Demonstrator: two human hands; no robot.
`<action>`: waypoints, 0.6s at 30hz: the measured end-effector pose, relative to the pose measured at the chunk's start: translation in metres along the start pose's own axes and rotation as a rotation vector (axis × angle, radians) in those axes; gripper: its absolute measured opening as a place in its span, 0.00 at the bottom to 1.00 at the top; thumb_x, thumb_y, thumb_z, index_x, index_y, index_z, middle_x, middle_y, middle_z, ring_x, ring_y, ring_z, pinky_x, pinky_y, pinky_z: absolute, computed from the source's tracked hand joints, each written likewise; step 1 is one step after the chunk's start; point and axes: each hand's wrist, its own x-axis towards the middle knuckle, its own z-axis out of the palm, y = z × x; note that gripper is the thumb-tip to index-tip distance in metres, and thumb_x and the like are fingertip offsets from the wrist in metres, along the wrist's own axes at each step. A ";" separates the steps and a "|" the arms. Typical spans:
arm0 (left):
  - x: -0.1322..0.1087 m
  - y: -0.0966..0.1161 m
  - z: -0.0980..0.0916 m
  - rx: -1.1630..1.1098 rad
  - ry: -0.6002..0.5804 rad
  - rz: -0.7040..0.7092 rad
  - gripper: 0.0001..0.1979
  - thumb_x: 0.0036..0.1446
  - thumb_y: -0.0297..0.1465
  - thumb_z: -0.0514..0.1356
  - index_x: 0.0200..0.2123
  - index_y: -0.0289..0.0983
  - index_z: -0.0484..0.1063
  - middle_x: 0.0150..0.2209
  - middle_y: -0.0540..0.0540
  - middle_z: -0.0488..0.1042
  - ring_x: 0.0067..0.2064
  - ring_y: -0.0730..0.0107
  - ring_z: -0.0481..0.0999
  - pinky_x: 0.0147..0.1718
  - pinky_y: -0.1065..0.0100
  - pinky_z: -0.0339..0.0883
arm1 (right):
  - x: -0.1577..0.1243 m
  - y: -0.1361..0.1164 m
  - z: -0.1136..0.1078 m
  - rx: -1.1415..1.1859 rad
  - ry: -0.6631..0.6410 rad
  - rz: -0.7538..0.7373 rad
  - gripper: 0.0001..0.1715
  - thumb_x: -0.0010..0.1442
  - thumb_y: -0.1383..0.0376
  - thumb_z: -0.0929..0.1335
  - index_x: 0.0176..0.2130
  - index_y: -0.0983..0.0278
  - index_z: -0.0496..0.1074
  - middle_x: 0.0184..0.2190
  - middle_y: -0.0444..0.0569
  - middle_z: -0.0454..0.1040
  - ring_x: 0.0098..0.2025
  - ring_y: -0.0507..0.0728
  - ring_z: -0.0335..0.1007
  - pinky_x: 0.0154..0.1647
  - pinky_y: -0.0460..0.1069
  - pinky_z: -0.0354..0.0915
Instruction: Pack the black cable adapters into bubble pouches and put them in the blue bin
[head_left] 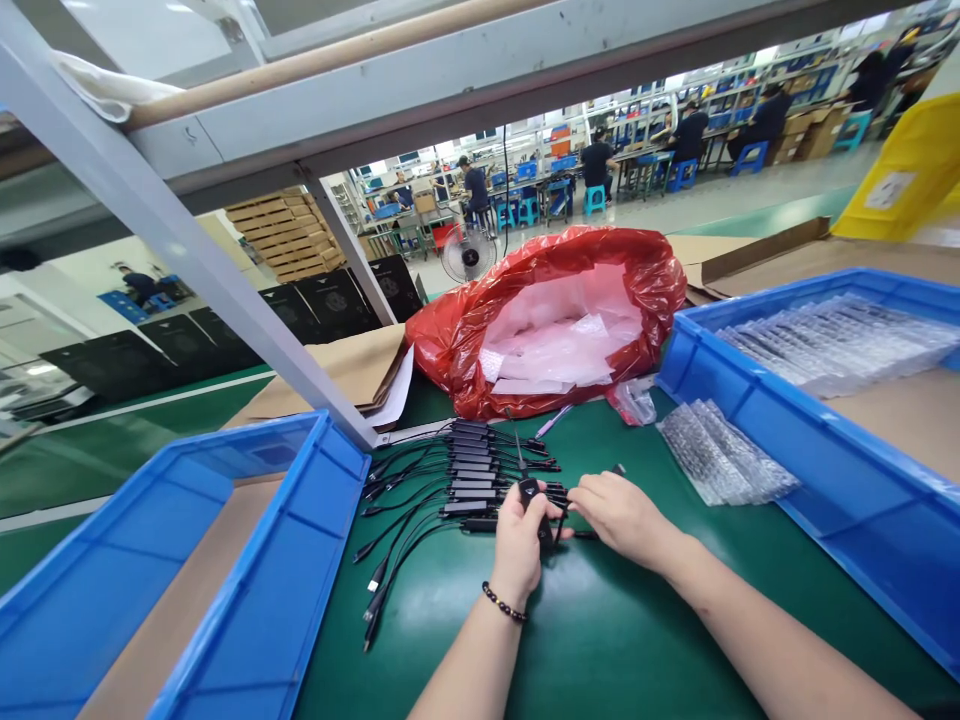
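My left hand is closed around a small black cable adapter, its thumb pressed on the case. Just to the right, my right hand pinches a black cable that runs from the adapter, with the fingertips close to the left hand. A dark cable end sticks out beyond the right hand's knuckles. Behind and left of my hands, a row of black cable adapters lies on the green table, their USB plugs fanned out to the left. Part of the held cable is hidden by my fingers.
A red bag of clear plastic sleeves stands at the back. Bubble-wrap pouches lie beside the right blue bin, which holds more. Another blue bin stands left. A purple pen lies behind the adapters; a metal post rises left.
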 end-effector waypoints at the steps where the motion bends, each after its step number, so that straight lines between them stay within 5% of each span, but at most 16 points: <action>1: -0.001 -0.001 0.001 0.037 -0.031 -0.028 0.17 0.44 0.39 0.62 0.35 0.36 0.65 0.26 0.50 0.69 0.31 0.69 0.71 0.23 0.72 0.67 | 0.000 0.003 -0.001 -0.005 0.023 0.009 0.19 0.64 0.67 0.54 0.30 0.67 0.68 0.22 0.48 0.64 0.25 0.52 0.58 0.27 0.47 0.52; 5: -0.003 -0.008 0.004 0.147 -0.166 -0.111 0.18 0.43 0.39 0.63 0.35 0.34 0.65 0.24 0.50 0.68 0.26 0.72 0.71 0.20 0.73 0.67 | -0.001 0.006 0.000 0.082 0.072 0.090 0.19 0.63 0.67 0.54 0.31 0.67 0.69 0.26 0.49 0.64 0.26 0.52 0.58 0.27 0.46 0.55; 8: -0.001 -0.016 0.003 0.208 -0.141 -0.093 0.18 0.44 0.40 0.61 0.34 0.34 0.65 0.19 0.55 0.63 0.19 0.78 0.66 0.17 0.75 0.65 | -0.001 -0.001 0.002 0.278 0.128 0.240 0.18 0.62 0.65 0.56 0.32 0.66 0.71 0.29 0.50 0.63 0.27 0.52 0.60 0.27 0.46 0.59; 14: 0.001 -0.020 0.003 0.284 -0.089 0.056 0.17 0.48 0.42 0.59 0.36 0.34 0.67 0.25 0.50 0.68 0.19 0.79 0.66 0.10 0.80 0.56 | 0.007 -0.013 0.004 1.097 0.086 0.737 0.17 0.54 0.57 0.65 0.24 0.67 0.72 0.19 0.44 0.64 0.23 0.51 0.60 0.25 0.47 0.59; 18: 0.000 -0.016 0.003 0.126 -0.170 0.005 0.17 0.48 0.42 0.59 0.35 0.34 0.65 0.26 0.50 0.69 0.21 0.76 0.71 0.08 0.81 0.50 | 0.009 -0.013 0.008 1.488 0.068 0.878 0.17 0.47 0.56 0.70 0.25 0.69 0.72 0.16 0.43 0.65 0.17 0.48 0.58 0.18 0.44 0.55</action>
